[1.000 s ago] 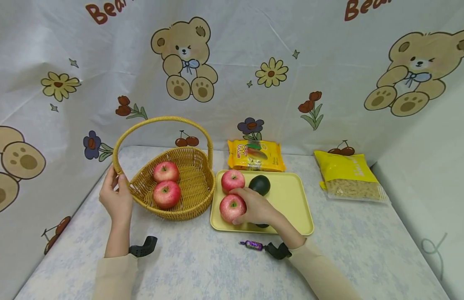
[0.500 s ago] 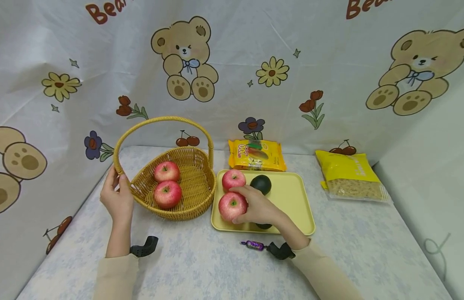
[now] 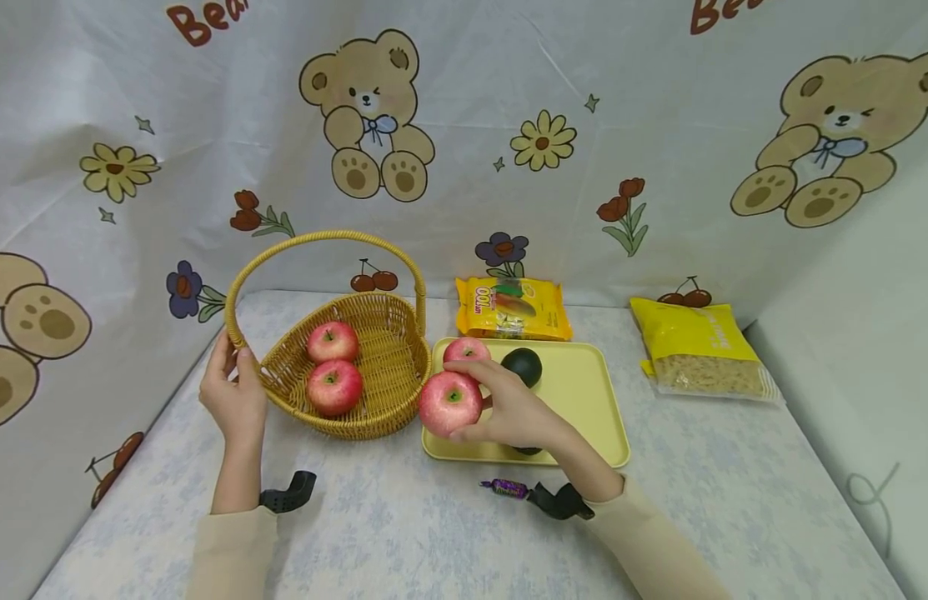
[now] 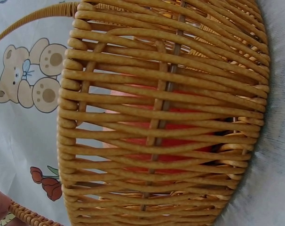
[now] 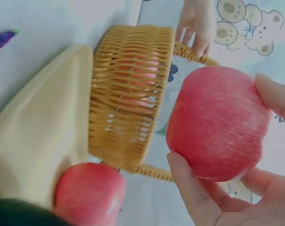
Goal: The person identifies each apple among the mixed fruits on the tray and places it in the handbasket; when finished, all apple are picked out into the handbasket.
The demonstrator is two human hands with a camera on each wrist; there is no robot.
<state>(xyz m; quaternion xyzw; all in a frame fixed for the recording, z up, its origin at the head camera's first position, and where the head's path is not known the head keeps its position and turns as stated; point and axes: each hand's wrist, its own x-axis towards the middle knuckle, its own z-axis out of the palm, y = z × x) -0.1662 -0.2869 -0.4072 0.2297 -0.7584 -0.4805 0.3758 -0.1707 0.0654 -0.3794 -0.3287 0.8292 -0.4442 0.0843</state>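
My right hand point(image 3: 518, 414) pinches a red apple point(image 3: 447, 406) between thumb and fingers, above the left edge of the yellow tray point(image 3: 579, 392). In the right wrist view that apple point(image 5: 218, 123) appears raised above the tray. At the left, my left hand point(image 3: 235, 398) grips the handle base of a wicker basket point(image 3: 384, 358). Two apples, a rear apple point(image 3: 333, 342) and a front apple point(image 3: 334, 387), sit inside the basket. Another apple point(image 3: 465, 350) lies on the tray beside a dark green, avocado-like fruit point(image 3: 523, 367). A second dark fruit point(image 3: 527, 451) is mostly hidden under my right hand.
Behind the tray lies a yellow packet point(image 3: 512, 310) with a mango picture. A yellow bag point(image 3: 699, 354) with a see-through lower part rests at the right. One purple-wrapped candy point(image 3: 507, 489) lies in front of the tray, near the right wrist's black mount point(image 3: 563, 502).
My right hand has lifted the apple from the tray and moved it left, toward the basket. My left hand has stayed on the basket handle.
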